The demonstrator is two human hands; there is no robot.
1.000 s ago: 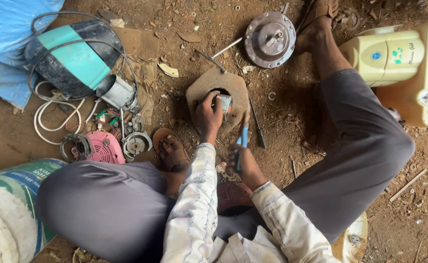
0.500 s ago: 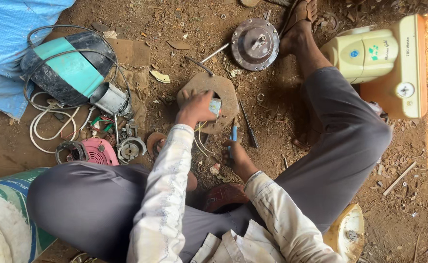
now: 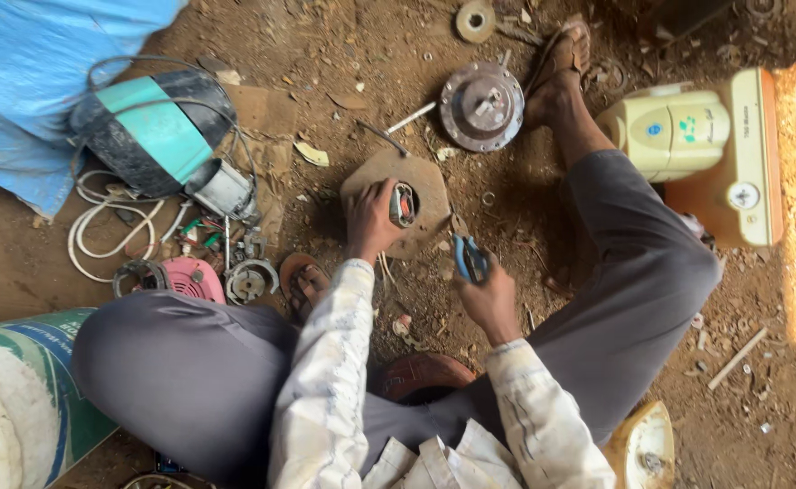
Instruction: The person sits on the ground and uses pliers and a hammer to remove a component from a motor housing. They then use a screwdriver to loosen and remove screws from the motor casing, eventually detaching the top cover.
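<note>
While left hand (image 3: 372,217) clamped on motor (image 3: 402,205) atop block (image 3: 396,214), right hand (image 3: 487,297) closed on tool (image 3: 468,257): slip risk, motor loose, fingers near.

blue tarp (image 3: 26,81), white cable (image 3: 99,226), pink part (image 3: 189,276), round metal disc (image 3: 481,106).

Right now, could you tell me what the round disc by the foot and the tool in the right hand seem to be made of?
Round disc: looks like cast metal, dull grey with brownish rust or dirt, and a raised hub at its centre. Tool in the right hand: blue handles, probably plastic or rubber sleeves; its working end is too small to tell.
</note>
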